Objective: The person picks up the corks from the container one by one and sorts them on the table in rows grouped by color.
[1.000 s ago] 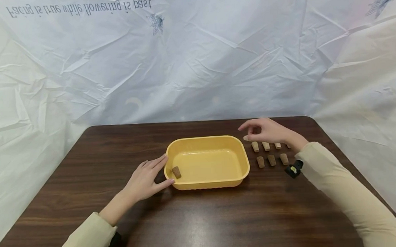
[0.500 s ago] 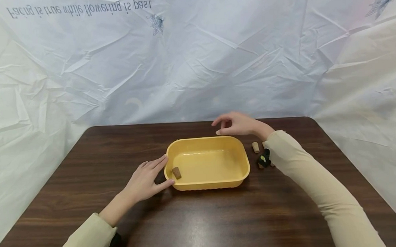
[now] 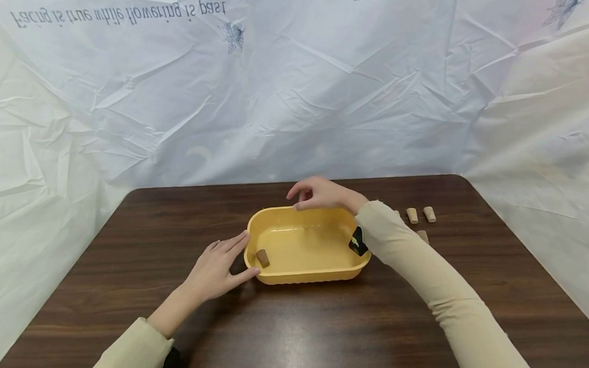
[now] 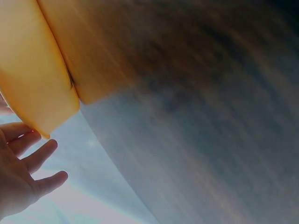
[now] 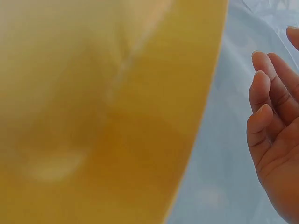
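Observation:
A yellow tray (image 3: pixel 306 276) sits on the table, with one brown cork (image 3: pixel 262 257) lying inside at its left end. My left hand (image 3: pixel 219 271) touches the tray's left side, thumb at the front corner and fingers at the rim; the left wrist view shows these fingers (image 4: pixel 44 156) spread. Over the tray's far rim hovers my right hand (image 3: pixel 322 193), its fingers loosely bent and a gap between thumb and forefinger. No object shows in it, and in the right wrist view the bent fingers (image 5: pixel 261 95) appear beside the tray's blurred wall (image 5: pixel 154 140).
Right of the tray stand several corks, among them a pale cork (image 3: pixel 429 214) and a browner cork (image 3: pixel 423 236); my right sleeve (image 3: pixel 429 277) hides others. The dark wooden table (image 3: pixel 282 329) ends at a hanging white sheet (image 3: pixel 290 95).
My right hand has moved left from above the corks to over the tray's far rim. Its arm now covers different corks. The left hand, tray and cork inside have stayed put.

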Demonstrator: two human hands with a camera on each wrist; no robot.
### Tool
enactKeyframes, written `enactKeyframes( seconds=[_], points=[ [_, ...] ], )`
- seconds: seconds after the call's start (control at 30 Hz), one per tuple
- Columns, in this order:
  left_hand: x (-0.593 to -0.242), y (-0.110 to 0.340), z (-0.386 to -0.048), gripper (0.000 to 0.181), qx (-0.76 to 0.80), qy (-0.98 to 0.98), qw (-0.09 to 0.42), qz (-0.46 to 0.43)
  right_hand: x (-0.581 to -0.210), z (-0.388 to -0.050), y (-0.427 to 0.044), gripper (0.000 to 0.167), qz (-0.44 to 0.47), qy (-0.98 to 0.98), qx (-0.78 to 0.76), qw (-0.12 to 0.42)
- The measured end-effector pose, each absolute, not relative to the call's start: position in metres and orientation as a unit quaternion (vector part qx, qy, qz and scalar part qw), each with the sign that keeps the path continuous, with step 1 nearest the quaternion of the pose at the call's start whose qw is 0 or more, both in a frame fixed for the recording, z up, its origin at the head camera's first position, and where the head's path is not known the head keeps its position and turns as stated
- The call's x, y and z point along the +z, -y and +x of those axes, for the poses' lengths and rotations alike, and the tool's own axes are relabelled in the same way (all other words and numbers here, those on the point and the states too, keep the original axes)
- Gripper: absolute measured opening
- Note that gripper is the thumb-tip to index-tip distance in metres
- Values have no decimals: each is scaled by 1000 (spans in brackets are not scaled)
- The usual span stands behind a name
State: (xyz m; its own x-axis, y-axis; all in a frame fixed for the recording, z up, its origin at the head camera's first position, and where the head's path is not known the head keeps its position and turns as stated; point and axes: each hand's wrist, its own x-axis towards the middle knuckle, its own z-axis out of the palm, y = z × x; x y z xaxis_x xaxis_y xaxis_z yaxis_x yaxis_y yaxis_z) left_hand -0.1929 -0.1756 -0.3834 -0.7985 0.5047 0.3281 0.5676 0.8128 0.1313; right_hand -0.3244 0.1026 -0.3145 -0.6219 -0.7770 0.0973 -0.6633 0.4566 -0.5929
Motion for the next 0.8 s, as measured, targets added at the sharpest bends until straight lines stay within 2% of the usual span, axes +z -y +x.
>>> enactKeyframes(
  seconds=[0.4,0.8],
  points=[
    [-384,176,-192,77,-110,944,133,-280,-337,-323,-73,36,-444,-848,-256,138],
    [-385,176,-194,77,-110,941,145,-284,-350,-311,-49,39,-452,-837,-213,224]
  ],
)
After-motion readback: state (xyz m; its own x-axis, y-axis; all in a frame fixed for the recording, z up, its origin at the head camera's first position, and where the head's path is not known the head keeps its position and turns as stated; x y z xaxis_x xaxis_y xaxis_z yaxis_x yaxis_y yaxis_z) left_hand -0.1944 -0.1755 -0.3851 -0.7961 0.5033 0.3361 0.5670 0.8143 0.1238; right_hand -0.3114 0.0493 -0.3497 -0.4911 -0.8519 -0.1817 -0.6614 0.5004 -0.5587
